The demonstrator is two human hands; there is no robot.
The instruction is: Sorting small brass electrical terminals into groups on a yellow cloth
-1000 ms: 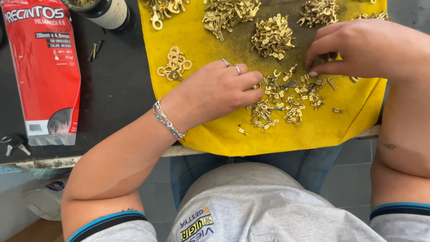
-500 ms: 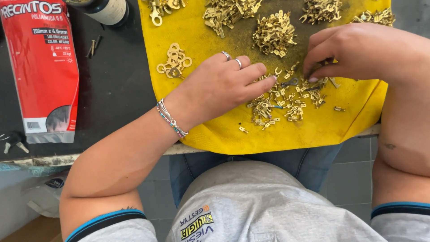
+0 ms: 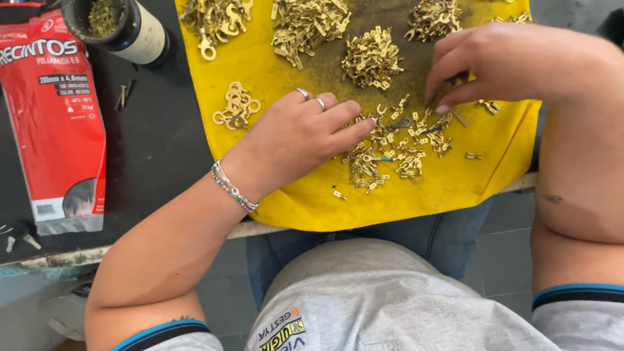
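Observation:
A yellow cloth (image 3: 455,188) lies over a dark table edge, strewn with small brass terminals. My left hand (image 3: 299,140), with two rings and a beaded bracelet, rests flat on the cloth; its fingertips touch a loose scatter of brass terminals (image 3: 396,149). My right hand (image 3: 500,62) hovers over the same scatter from the right, its thumb and fingers pinched close together over the pieces. Whether a piece is between them is hidden. Sorted heaps lie farther back: a middle heap (image 3: 370,58), a ring-terminal group (image 3: 235,107) and others.
A red plastic packet (image 3: 55,123) lies on the dark table (image 3: 149,162) at left. A dark cylindrical container (image 3: 123,26) with brass bits inside stands at the back left. The table's front edge runs just below the cloth, above my lap.
My left hand has slid slightly back and left on the cloth, fingers stretched towards the scatter. My right hand shifted a little over the scatter, still pinching.

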